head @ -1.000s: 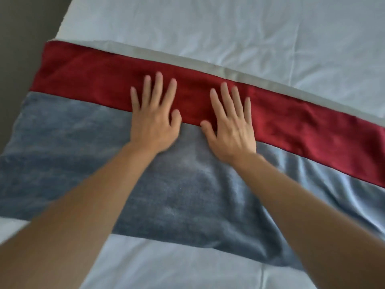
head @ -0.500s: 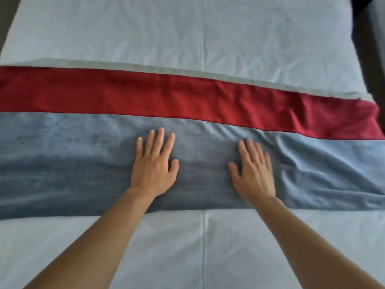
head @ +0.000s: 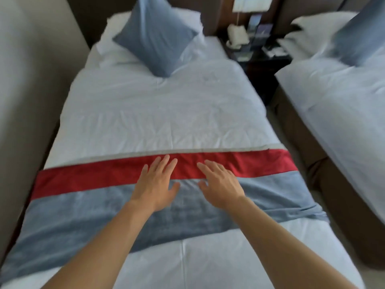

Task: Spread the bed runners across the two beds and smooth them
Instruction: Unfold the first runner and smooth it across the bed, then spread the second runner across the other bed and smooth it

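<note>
The red and blue cloth bed runner [head: 83,205] lay across the near white bed [head: 162,113]. A square blue pillow [head: 155,36] sat behind it. A second white bed [head: 337,94] stood right.

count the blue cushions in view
2. One blue cushion stands on its corner at the head of the near bed; the other lies on the far bed at the right edge. More may be out of frame.

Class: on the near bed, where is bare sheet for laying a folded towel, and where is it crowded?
Bare sheet lies between blue cushion and bed runner, and below the runner. Crowded: both hands, left hand and right hand, at mid-runner; the nightstand.
</note>
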### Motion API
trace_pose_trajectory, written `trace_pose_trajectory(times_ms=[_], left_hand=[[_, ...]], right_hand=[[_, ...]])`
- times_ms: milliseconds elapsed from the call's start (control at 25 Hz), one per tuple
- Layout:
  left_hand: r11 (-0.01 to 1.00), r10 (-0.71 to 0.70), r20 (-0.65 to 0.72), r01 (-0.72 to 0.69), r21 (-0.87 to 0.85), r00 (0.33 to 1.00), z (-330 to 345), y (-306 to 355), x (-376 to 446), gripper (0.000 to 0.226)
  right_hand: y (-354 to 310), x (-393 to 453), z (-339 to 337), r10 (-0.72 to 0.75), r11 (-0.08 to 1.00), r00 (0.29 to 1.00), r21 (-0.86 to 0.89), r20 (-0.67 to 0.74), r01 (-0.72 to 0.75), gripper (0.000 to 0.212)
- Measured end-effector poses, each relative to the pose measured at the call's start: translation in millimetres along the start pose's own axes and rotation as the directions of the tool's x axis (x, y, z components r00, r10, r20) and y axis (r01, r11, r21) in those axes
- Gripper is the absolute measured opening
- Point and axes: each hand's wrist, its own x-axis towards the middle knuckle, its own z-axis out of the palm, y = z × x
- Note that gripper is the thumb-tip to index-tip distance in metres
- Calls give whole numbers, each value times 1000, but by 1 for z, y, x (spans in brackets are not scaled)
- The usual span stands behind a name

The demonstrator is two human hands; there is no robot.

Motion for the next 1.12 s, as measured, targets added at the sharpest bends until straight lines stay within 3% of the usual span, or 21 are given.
trace_pose_trajectory(times_ms=[200,440,640,800,960,1120], left_hand=[[987,160,-30,-159,23,987,-95,115,-13,69],[931,364,-87,-363,34,927,-130,318,-25,68],[822,568,-93,-569,24,817,-119,536,-70,69],[696,717,-57,-718,3,695,-114,688,-109,68],[592,805,-26,-805,-32,593,-100,811,-127,67],[523,849,-35,-848,-81,527,-72,917,-111,67]], right_hand=[[44,-87,-129,53,993,993,-94,-109,-64,58],[154,-249,-238,247,948,920,-118,-305,-294,57],[256,-423,-301,439,872,813,-36,-382,-488,59],[331,-545,-332,580,772,679,37,-449,-635,60],[406,-630,-344,699,657,549,109,-459,-746,60],[488,-677,-353,770,573,472,137,-430,-808,60]])
